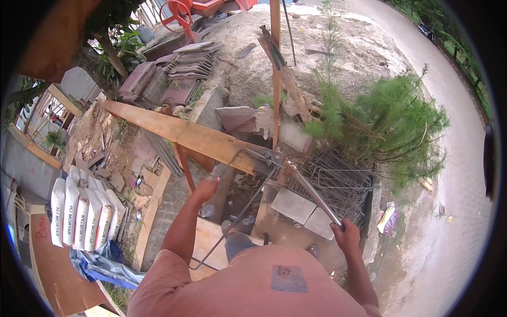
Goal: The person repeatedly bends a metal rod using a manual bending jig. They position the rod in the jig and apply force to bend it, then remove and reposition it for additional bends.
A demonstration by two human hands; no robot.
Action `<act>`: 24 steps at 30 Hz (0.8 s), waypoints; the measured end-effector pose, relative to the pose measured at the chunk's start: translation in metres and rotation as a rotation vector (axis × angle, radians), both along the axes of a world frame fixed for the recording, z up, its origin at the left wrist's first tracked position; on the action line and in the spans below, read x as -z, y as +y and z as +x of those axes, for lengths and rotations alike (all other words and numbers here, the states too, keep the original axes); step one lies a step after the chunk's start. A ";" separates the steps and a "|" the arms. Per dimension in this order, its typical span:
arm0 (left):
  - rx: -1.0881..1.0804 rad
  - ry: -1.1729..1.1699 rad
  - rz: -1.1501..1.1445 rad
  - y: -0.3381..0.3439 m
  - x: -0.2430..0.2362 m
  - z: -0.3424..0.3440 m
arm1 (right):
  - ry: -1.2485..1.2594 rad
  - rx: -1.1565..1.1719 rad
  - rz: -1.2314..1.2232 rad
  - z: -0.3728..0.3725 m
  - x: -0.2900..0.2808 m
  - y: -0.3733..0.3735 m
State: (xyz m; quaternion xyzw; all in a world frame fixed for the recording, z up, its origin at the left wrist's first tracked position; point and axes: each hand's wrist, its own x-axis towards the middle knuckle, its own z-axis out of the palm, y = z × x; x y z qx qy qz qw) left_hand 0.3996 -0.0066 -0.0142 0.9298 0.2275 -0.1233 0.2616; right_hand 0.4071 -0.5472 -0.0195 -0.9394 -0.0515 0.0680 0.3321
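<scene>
1. At the far left of the frame, a brown board (60, 264) is being partly cut off by the dark rim; white bags (87, 211) are standing in a row above a rumpled blue tarp (103, 265).
2. In the upper left, reddish tiles (142, 82) are lying in stacks near a red wheel (176, 16).
3. From the upper left toward the centre, a wooden bench (179, 129) is being formed by a long plank, and a dark metal plate (270, 157) is being carried at its right end.
4. Left of centre, the near end of a bent metal rod (245, 209) is being grasped by the left hand (207, 187), with the fingers wrapped; the grey shape just above the fist is too blurred to be told.
5. At the centre, the bends of the rod are being held over the plate, while its long arm is slanting down to the lower left, beside the person's torso.
6. Right of centre, a silvery bar (317, 197) is being gripped at its dark lower end by the clenched right hand (347, 236); its upper end is resting near the plate.
7. Behind the bar, pale blocks (298, 206) and a heap of bent rods (338, 177) are lying on the ground.
8. At the right, a feathery green plant (383, 124) is being bordered by a pale paved road (459, 158).
</scene>
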 end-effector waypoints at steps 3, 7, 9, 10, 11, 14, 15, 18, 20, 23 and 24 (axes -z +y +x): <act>-0.019 0.029 -0.049 0.003 0.012 0.000 | 0.070 -0.046 0.043 -0.004 -0.009 0.010; 0.028 -0.015 -0.012 0.005 0.015 0.004 | 0.108 -0.061 -0.017 0.000 -0.011 0.013; 0.029 -0.057 0.014 0.007 0.021 0.001 | 0.061 -0.058 -0.090 0.005 -0.010 0.009; 0.007 -0.063 0.010 0.009 0.026 -0.001 | 0.060 -0.072 -0.102 0.007 -0.015 0.007; -0.017 -0.069 0.007 0.011 0.030 -0.003 | 0.029 -0.067 -0.126 0.007 -0.015 0.002; -0.032 -0.025 0.023 -0.003 0.014 0.002 | -0.051 -0.048 -0.207 0.015 -0.013 -0.022; -0.013 -0.035 0.029 -0.002 0.013 0.000 | -0.057 -0.061 -0.219 0.018 -0.016 -0.026; 0.027 -0.038 0.038 -0.003 0.008 -0.003 | -0.071 -0.101 -0.232 0.023 -0.026 -0.033; 0.034 -0.009 0.035 -0.007 -0.002 -0.001 | -0.110 -0.183 -0.239 0.034 -0.036 -0.024; -0.017 -0.085 -0.028 -0.012 -0.006 -0.001 | -0.180 -0.309 -0.280 0.074 -0.083 0.012; -0.023 -0.051 -0.035 -0.009 -0.004 -0.001 | -0.247 -0.377 -0.303 0.092 -0.107 0.031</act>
